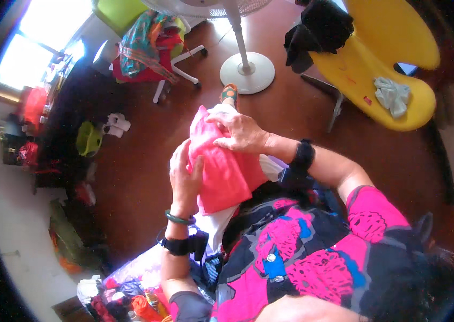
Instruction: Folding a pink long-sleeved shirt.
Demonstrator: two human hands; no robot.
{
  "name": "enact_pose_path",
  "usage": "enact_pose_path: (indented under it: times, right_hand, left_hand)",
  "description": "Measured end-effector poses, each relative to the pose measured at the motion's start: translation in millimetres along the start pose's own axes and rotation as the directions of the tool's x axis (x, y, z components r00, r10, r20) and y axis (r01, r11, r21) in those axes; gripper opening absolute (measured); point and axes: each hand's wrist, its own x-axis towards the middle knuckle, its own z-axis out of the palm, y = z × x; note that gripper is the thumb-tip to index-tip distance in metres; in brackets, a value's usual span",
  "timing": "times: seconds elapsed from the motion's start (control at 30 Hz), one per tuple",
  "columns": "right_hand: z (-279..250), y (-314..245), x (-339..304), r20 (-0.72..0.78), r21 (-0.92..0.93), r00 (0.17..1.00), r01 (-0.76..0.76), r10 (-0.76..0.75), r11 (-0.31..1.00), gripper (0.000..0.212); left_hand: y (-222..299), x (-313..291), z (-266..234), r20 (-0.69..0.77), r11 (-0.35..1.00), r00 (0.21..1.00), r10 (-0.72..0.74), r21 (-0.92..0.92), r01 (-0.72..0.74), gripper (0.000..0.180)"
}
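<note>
A bright pink cloth lies over my lap, folded or bunched into a rough rectangle. Its upper end is narrow and gathered. My left hand grips the cloth's left edge, with the thumb on top. From the right, my right hand holds the upper part, its fingers bent and the thumb lying across the fabric. Some fingertips are hidden in the folds. White fabric shows under the pink cloth, across my leg.
Ahead stands a fan with a round white base. A yellow chair at the right bears a grey-white cloth and a black garment. At the left are a cloth-draped green chair and a green basket. Colourful items lie at lower left.
</note>
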Motion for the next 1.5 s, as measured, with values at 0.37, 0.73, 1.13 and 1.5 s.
enact_pose_path:
  times: [0.37,0.73,1.13,1.5]
  right_hand:
    - [8,-3,4,0.153,0.602,0.951,-0.305,0.268,0.738,0.01]
    - [-4,-31,-4,0.203,-0.042,0.962,-0.179,0.184,0.983,0.033]
    - [-43,-69,-37,0.39,0.087,0.921,-0.048,0.011,0.995,0.013]
    - [-35,-45,-21,0.452,0.415,0.812,-0.558,0.369,0.718,0.017]
  left_hand:
    - [-22,20,-3,0.237,0.719,0.966,-0.102,-0.654,0.237,0.041]
    - [2,9,-22,0.102,0.989,0.993,-0.066,-0.123,0.078,0.037]
    - [48,-31,-52,0.051,0.963,0.968,0.245,0.105,-0.25,0.016]
    - [14,-5,-14,0.111,0.865,0.984,-0.136,-0.472,0.172,0.022]
